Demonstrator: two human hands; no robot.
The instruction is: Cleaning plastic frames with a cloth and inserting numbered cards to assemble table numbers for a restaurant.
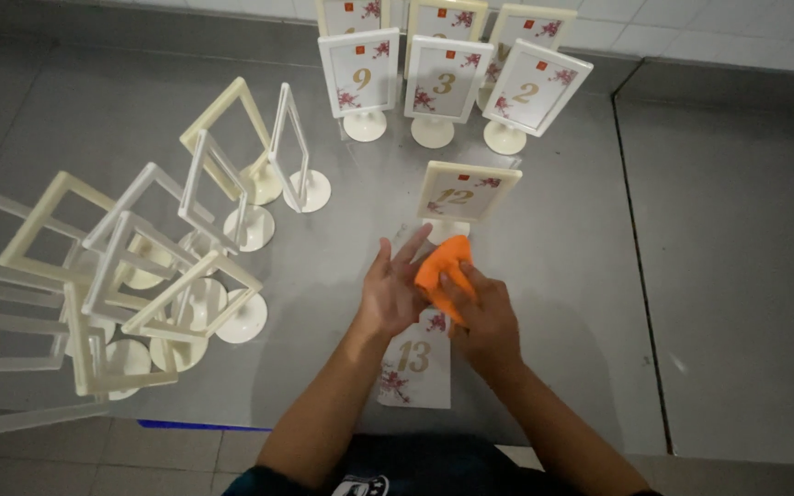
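Two hands meet at the centre of the grey metal counter (719, 276). The right hand (482, 317) has its fingers closed around an orange cloth (440, 266) and presses it on a flat white card (418, 363) with a gold number and red flowers. The left hand (390, 289) lies at 9 o'clock of the cloth, fingers spread flat on the card, touching the cloth. At 12 o'clock, just beside the cloth, a filled card stand (467, 195) is upright. More filled stands (443, 83) are further at 12 o'clock. Empty frames (140, 266) crowd at 9 o'clock
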